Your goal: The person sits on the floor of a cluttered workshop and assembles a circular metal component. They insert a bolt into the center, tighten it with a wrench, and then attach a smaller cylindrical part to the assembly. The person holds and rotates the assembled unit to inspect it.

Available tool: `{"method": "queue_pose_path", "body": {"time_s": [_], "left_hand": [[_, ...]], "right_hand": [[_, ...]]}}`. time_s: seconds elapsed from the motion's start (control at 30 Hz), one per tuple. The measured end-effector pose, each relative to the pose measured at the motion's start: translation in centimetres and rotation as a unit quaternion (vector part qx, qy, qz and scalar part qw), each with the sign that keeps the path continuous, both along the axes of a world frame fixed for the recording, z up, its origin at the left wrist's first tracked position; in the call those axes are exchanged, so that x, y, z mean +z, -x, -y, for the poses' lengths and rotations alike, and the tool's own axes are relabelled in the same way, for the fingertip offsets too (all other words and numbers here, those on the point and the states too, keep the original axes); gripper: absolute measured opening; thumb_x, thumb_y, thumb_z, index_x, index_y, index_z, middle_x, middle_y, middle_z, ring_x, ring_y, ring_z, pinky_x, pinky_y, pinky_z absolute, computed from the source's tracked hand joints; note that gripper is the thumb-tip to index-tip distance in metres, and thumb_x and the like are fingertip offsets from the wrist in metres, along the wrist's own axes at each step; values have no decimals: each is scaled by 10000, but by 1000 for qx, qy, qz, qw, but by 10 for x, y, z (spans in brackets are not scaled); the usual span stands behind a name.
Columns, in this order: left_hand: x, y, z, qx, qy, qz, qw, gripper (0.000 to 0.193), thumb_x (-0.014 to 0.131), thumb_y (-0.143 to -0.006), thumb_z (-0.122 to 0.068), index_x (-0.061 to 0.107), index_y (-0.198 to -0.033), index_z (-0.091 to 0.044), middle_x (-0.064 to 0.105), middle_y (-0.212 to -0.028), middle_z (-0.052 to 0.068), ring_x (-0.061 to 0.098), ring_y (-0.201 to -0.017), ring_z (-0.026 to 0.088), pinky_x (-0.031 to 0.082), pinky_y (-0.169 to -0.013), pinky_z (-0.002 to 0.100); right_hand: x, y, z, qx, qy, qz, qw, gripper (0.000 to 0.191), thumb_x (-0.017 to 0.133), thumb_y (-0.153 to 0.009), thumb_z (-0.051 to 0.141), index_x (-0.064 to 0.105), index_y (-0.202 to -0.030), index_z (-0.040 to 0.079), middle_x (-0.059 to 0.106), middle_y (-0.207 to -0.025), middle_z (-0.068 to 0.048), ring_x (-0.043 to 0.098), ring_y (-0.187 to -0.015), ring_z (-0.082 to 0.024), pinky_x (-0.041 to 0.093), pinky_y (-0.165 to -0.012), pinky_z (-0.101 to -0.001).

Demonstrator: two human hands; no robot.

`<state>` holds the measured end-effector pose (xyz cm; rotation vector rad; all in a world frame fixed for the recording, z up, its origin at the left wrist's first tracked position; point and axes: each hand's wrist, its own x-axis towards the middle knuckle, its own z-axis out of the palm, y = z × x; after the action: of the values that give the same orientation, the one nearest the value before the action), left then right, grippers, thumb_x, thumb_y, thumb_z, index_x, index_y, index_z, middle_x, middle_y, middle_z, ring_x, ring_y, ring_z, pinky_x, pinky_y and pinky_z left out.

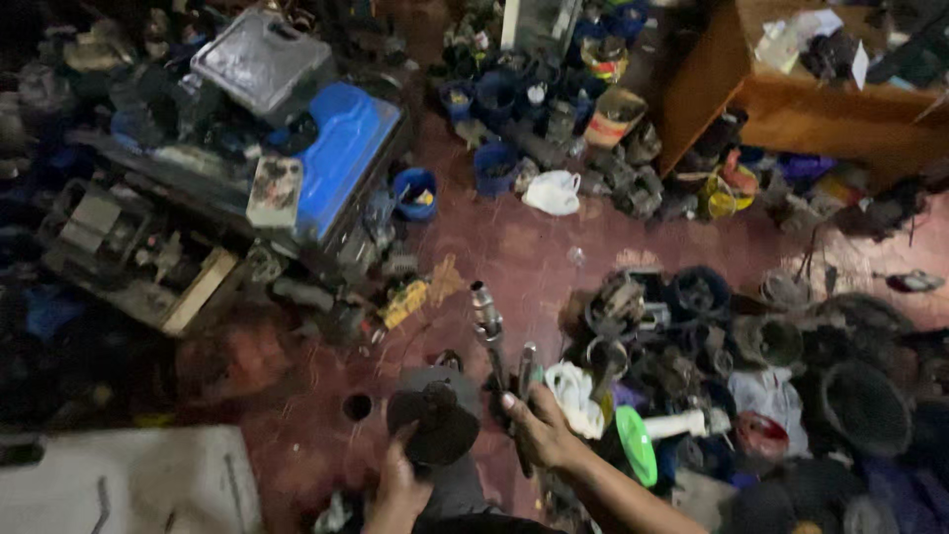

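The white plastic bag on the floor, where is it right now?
In the head view the white plastic bag lies upper centre on the red floor, just right of a blue bucket.

Two hands work near the bottom edge: the left hand (pixel 400 485) and the right hand (pixel 534 425). They hold one dark round metal part (pixel 435 415) and two long metal tools (pixel 486 316). On the left lie one grey tool case (pixel 262 59) and one blue plastic case (pixel 346 153). At the far middle there are at least three small blue tubs (pixel 415 190) and one white plastic bag (pixel 554 193). One wooden table (pixel 791 109) stands far right, and one green disc (pixel 636 445) lies near right. The heaped dark engine parts are too many to count.
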<state>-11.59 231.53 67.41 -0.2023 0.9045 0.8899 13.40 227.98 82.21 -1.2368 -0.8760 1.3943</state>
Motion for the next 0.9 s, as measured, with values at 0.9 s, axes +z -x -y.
{"method": "queue_pose_path", "body": {"time_s": [0.9], "left_hand": [[47, -355, -749, -68, -49, -30, 996, 430, 654, -872, -234, 634, -1264, -58, 703, -1175, 135, 685, -1064, 349, 562, -925, 533]], "right_hand": [[16, -386, -725, -39, 126, 32, 991, 186, 613, -967, 209, 656, -1068, 58, 495, -690, 18, 426, -602, -98, 362, -527, -287]]}}
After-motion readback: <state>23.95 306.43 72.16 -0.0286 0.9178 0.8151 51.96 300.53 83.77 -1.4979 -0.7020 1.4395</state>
